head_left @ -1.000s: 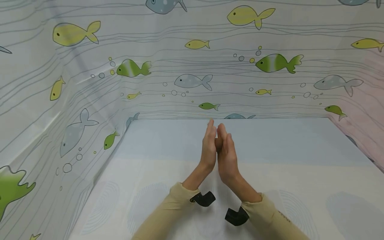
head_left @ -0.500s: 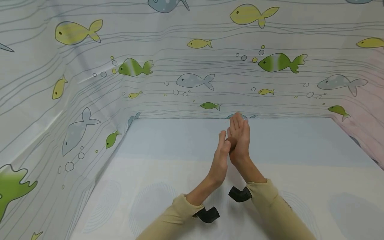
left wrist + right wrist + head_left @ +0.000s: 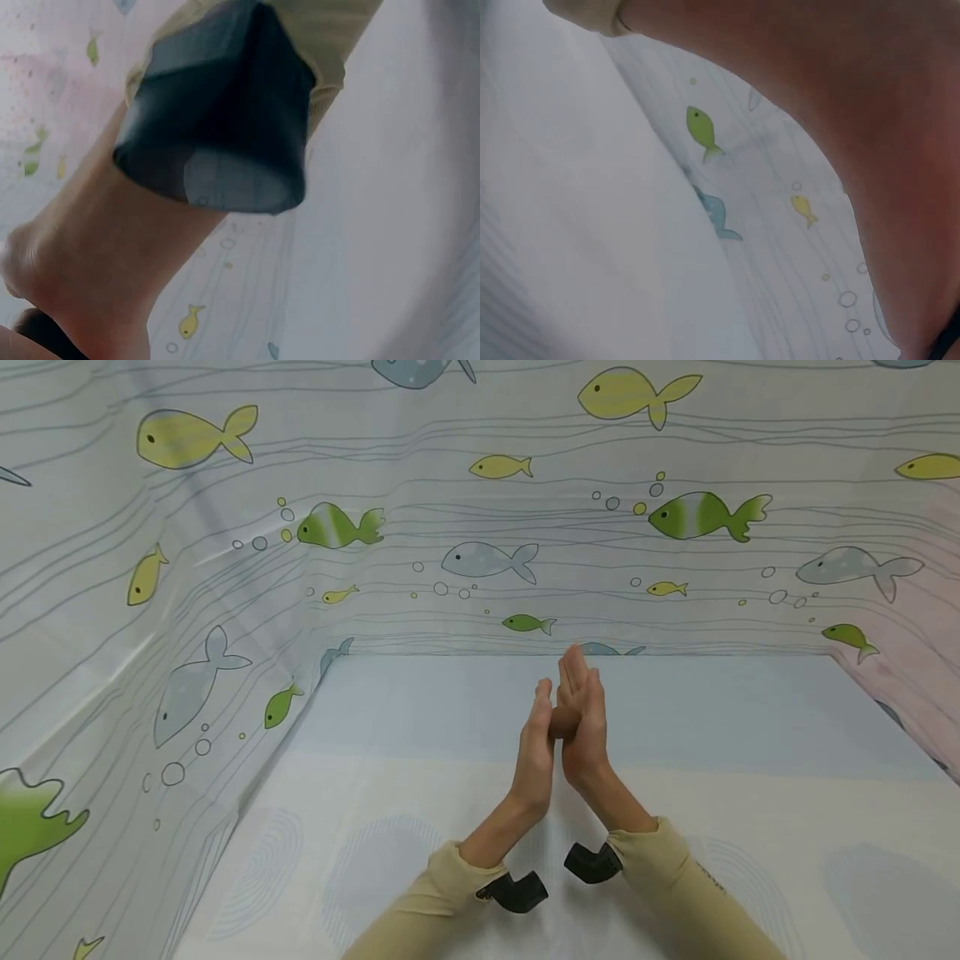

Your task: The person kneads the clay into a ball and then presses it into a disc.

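A small brown ball (image 3: 564, 722), which looks like clay or dough, sits between my two palms in the head view. My left hand (image 3: 535, 756) presses it from the left with straight fingers. From the other side my right hand (image 3: 588, 739) lies against it, fingers straight and pointing up and away, reaching higher than the left fingertips. Both hands are above the table. In the left wrist view a bare forearm (image 3: 112, 232) fills much of the picture, with a dark rounded shape at the lower left. The right wrist view shows mostly bare skin; the ball is not clear there.
A white and pale blue table cover (image 3: 420, 718) lies below the hands. Fish-printed sheets (image 3: 480, 510) hang behind and at the left, a pink one (image 3: 922, 685) at the right. Black angled pieces (image 3: 517, 892) are worn at both wrists.
The hands rub back and forth around the ball: the right hand slid forward past the left, then both shifted slightly left. The ball stays between the palms.
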A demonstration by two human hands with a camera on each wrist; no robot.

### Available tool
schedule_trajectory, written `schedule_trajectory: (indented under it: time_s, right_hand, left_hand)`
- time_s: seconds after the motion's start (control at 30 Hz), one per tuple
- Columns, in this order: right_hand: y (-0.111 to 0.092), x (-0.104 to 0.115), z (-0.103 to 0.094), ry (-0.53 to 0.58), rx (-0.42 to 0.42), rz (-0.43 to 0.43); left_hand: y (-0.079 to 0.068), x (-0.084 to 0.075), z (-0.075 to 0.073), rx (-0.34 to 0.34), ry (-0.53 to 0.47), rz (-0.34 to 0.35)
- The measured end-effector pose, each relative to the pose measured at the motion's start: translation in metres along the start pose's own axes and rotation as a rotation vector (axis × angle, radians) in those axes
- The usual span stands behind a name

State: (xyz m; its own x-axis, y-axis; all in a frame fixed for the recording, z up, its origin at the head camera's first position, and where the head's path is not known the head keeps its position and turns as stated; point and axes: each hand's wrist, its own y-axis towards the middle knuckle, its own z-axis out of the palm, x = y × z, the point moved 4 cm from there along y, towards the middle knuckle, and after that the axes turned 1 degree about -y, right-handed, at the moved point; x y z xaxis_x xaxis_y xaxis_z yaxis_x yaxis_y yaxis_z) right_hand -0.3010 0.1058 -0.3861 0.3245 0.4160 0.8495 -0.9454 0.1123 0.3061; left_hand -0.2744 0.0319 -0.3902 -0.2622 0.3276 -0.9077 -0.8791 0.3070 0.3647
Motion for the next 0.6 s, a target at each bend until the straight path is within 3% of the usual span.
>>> schedule_trajectory:
  time_s: [0.17, 0.33, 0.47, 0.6]
  right_hand:
    - [-0.017, -0.007, 0.013, -0.121, 0.105, -0.035]
    - [-0.032, -0.014, 0.022, -0.208, 0.187, -0.022]
    - [-0.035, -0.018, 0.024, -0.225, 0.222, 0.042]
    - [-0.032, -0.018, 0.021, -0.235, 0.237, 0.099]
  left_hand:
    - [0.011, 0.004, -0.016, -0.134, -0.039, -0.048]
    - [0.022, 0.005, -0.030, -0.204, -0.033, -0.074]
    - [0.029, 0.002, -0.037, -0.209, 0.051, -0.043]
    - [0.029, 0.001, -0.035, -0.162, 0.168, 0.027]
